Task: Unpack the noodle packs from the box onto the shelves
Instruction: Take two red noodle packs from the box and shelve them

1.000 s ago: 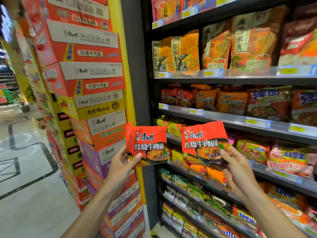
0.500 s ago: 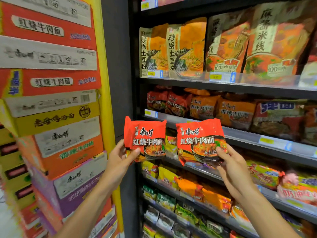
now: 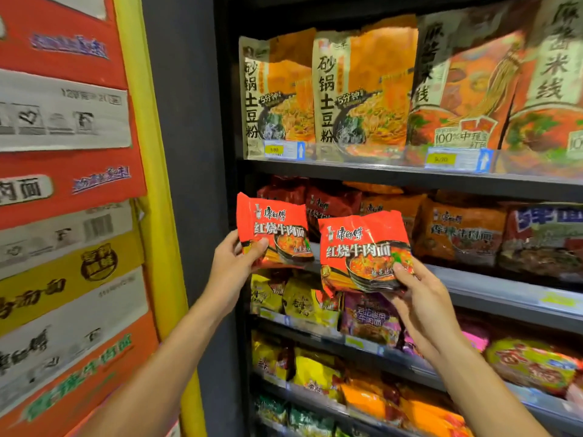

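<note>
The left hand (image 3: 235,263) pinches the lower left corner of a red noodle pack (image 3: 273,230), thumb on its face, and the right hand (image 3: 422,291) grips a second red pack (image 3: 362,250) by its lower right corner in the same way. Both packs are held upright in the air in front of the second shelf (image 3: 473,275), just before the row of like red packs (image 3: 331,203) standing at its left end; neither appears to rest on the shelf yet. By this showing the task is mid-course: these two are out of the box and raised to their row, but placing them is still to do. The box they came from is not in view, so how many remain cannot be told. Stacked cartons (image 3: 69,184) stand to the left of the rack.
</note>
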`<state>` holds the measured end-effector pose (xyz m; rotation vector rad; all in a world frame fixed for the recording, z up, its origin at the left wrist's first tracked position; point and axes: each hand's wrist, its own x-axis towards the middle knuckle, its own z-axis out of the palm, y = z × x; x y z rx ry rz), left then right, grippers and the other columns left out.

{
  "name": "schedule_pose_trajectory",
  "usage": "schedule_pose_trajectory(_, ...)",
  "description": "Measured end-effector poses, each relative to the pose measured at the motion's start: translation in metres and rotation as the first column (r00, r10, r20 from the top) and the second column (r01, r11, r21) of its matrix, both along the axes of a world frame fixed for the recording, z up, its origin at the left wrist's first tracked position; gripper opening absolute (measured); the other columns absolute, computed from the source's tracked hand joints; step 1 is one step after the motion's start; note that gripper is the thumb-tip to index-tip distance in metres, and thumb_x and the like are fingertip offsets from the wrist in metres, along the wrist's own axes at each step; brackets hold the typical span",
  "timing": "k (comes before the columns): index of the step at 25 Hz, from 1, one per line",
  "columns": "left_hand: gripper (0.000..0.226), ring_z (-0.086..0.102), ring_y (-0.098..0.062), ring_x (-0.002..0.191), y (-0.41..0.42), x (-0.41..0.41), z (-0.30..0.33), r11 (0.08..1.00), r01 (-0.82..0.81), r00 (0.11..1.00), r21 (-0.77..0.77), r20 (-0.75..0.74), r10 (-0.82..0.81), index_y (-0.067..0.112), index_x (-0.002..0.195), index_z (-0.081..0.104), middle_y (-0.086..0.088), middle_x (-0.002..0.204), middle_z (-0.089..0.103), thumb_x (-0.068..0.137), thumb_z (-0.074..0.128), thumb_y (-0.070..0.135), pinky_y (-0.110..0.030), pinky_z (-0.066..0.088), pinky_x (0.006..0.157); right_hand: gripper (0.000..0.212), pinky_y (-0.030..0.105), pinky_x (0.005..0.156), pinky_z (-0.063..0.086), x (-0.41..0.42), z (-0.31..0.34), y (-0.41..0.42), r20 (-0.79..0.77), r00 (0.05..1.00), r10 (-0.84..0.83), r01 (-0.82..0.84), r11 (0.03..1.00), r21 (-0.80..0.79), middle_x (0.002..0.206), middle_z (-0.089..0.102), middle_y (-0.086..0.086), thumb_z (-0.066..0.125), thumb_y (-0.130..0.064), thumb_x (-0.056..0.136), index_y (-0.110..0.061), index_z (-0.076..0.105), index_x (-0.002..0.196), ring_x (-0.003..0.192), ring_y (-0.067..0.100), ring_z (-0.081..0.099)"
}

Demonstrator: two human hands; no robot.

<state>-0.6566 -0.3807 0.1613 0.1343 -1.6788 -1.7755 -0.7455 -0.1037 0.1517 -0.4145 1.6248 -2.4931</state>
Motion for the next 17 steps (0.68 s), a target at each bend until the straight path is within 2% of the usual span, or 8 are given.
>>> schedule_pose_trajectory(2, 0.035, 0.071, -0.018, 0.104, -0.012, -0.024, 0.005, 1.0, -0.004, 1.0, 0.009, 0.016, 0.004, 0.014, 0.124, 0.059, -0.004, 0.114, 0.073, 0.091, 0.07, 0.019, -0.043, 0.057, 0.092, 0.029, 0.042, 0.102, 0.049, -0.01, 0.001, -0.009, -0.011, 1.0, 0.0, 0.0, 1.0, -0.004, 0.118, 0.074, 0.003, 0.052, -0.013, 0.101, -0.016, 0.064, 0.128, 0.112, 0.019, 0.068)
schedule_pose_trajectory(5, 0.032, 0.07, -0.017, 0.105, -0.026, -0.057, 0.008, 0.998, -0.04, 0.999, -0.055, 0.018, 0.041, 0.017, 0.121, 0.06, -0.002, 0.113, 0.073, 0.091, 0.07, 0.018, -0.045, 0.055, 0.096, 0.029, 0.043, 0.101, 0.049, -0.028, 0.005, -0.019, -0.019, 1.0, 0.019, -0.019, 1.0, -0.002, 0.119, 0.073, 0.005, 0.05, -0.013, 0.102, -0.014, 0.063, 0.128, 0.113, 0.021, 0.068)
schedule_pose_trajectory(10, 0.034, 0.068, -0.012, 0.106, -0.043, -0.096, 0.017, 0.97, -0.122, 0.992, -0.21, -0.03, 0.119, 0.017, 0.124, 0.059, 0.002, 0.113, 0.071, 0.091, 0.069, 0.014, -0.035, 0.054, 0.096, 0.029, 0.042, 0.098, 0.052, -0.055, 0.012, -0.029, -0.023, 0.999, 0.037, -0.037, 0.999, -0.021, 0.12, 0.073, 0.006, 0.048, -0.011, 0.103, -0.011, 0.062, 0.129, 0.113, 0.022, 0.068)
schedule_pose_trajectory(13, 0.038, 0.067, -0.011, 0.107, -0.054, -0.117, 0.017, 0.941, -0.129, 0.991, -0.312, -0.018, 0.13, 0.019, 0.124, 0.058, 0.002, 0.114, 0.07, 0.089, 0.072, 0.017, -0.034, 0.054, 0.094, 0.031, 0.041, 0.097, 0.052, -0.07, 0.018, -0.034, -0.032, 0.998, 0.049, -0.05, 0.998, -0.04, 0.122, 0.072, 0.005, 0.049, -0.012, 0.103, -0.01, 0.059, 0.133, 0.115, 0.022, 0.067)
schedule_pose_trajectory(17, 0.043, 0.066, -0.007, 0.1, -0.061, -0.137, 0.017, 0.923, -0.153, 0.985, -0.353, 0.023, 0.173, 0.02, 0.127, 0.054, 0.006, 0.109, 0.068, 0.088, 0.072, 0.014, -0.029, 0.054, 0.087, 0.032, 0.041, 0.098, 0.054, -0.088, 0.026, -0.039, -0.01, 0.998, 0.059, -0.059, 0.995, -0.084, 0.122, 0.072, 0.007, 0.051, -0.011, 0.102, -0.008, 0.058, 0.133, 0.115, 0.023, 0.067)
